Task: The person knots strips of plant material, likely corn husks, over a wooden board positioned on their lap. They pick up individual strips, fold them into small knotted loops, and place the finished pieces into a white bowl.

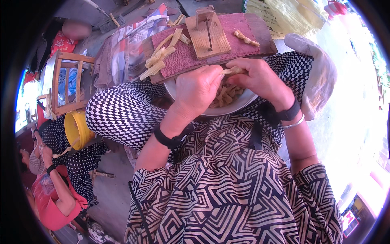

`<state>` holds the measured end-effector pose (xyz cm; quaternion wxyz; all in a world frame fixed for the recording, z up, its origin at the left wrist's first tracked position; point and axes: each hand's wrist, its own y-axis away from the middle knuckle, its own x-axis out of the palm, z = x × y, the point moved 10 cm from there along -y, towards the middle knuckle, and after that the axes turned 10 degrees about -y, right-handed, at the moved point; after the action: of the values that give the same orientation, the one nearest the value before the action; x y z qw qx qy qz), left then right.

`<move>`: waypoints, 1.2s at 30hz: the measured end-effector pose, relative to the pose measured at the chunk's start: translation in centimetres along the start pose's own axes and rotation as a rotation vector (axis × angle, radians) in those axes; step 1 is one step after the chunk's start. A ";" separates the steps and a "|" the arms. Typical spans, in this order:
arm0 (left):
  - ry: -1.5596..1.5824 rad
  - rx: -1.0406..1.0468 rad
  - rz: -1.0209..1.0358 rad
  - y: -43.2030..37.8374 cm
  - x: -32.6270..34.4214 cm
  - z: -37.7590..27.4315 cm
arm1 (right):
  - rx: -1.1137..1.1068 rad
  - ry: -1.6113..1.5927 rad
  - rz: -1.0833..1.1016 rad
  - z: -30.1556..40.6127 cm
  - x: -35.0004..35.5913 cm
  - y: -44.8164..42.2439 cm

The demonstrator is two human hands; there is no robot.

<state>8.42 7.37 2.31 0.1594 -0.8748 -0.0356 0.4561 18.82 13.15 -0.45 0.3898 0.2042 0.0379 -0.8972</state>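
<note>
My left hand [199, 88] and my right hand [259, 76] meet over a white bowl [179, 99] at my lap. Between them is a twisted, pale yellow strip [234, 71], pinched at its left end by the left fingers and held further right by the right hand. Similar cut or folded pieces [227, 97] lie in the bowl, partly hidden by my hands. Just beyond, a board [268, 39] with a pink towel [195, 58] on it bears a wooden block [218, 44] with a slim dark rod. Knotted strips [161, 56] lie left of the block, and another knotted strip [246, 38] to its right.
A person [58, 189] sits at the left, one hand on a strip beside a yellow bucket [73, 129]. A wooden chair [56, 82] stands behind the bucket. Cloths [128, 45] hang left of the board. A yellowish plastic sack [289, 18] lies beyond it, and a white cloth [320, 73] covers my right knee.
</note>
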 end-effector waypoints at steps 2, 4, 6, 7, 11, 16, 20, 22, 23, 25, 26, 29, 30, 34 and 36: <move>0.015 0.001 0.011 0.0 -0.2 0.2 | 0.035 -0.043 -0.022 0.1 -1.0 0.6; 0.035 0.005 0.033 0.1 -0.2 0.4 | 0.081 -0.107 -0.009 0.7 -1.2 1.1; 0.056 -0.002 0.068 0.1 -0.1 0.6 | 0.004 0.040 0.000 0.2 -1.4 1.0; 0.059 0.001 0.068 0.2 -0.4 0.6 | -0.075 0.191 0.009 0.3 -1.4 1.1; 0.036 -0.040 0.102 0.5 -1.0 1.2 | -0.160 0.378 -0.063 1.2 -2.0 1.7; 0.062 0.030 0.068 0.0 -0.5 -0.2 | -0.422 0.248 -0.255 5.4 -2.9 1.6; 0.156 0.011 0.059 -0.3 -0.6 -0.1 | -0.062 -0.039 0.153 2.7 0.7 -0.1; 0.324 -0.145 0.339 0.3 1.6 1.7 | 0.024 -0.024 0.196 1.7 0.0 0.3; 0.322 -0.146 0.337 0.5 1.2 2.0 | 0.113 -0.008 0.239 1.0 -0.1 0.5; 0.542 -0.222 0.477 1.4 2.4 2.4 | 0.218 -0.042 0.280 0.5 -0.3 0.9; 0.546 -0.221 0.475 1.3 2.4 2.5 | 0.272 -0.089 0.268 -0.2 -0.5 1.0; 0.598 -0.303 0.492 0.9 1.8 3.8 | 0.254 -0.130 0.251 0.2 -0.7 0.0; 0.550 -0.301 0.446 0.4 1.3 4.7 | 0.239 -0.175 0.177 -0.3 -1.0 -0.8; 0.467 -0.353 0.253 -1.5 1.6 8.9 | 0.120 -0.190 -0.045 -1.5 -1.7 -3.7; 0.432 -0.422 0.200 -2.1 1.5 10.1 | -0.009 -0.086 -0.188 -1.5 -2.5 -4.8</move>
<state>1.32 12.13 -3.63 -0.0673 -0.9644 -0.0083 0.2557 17.40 18.56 -1.29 0.3063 0.1593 0.0444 -0.9375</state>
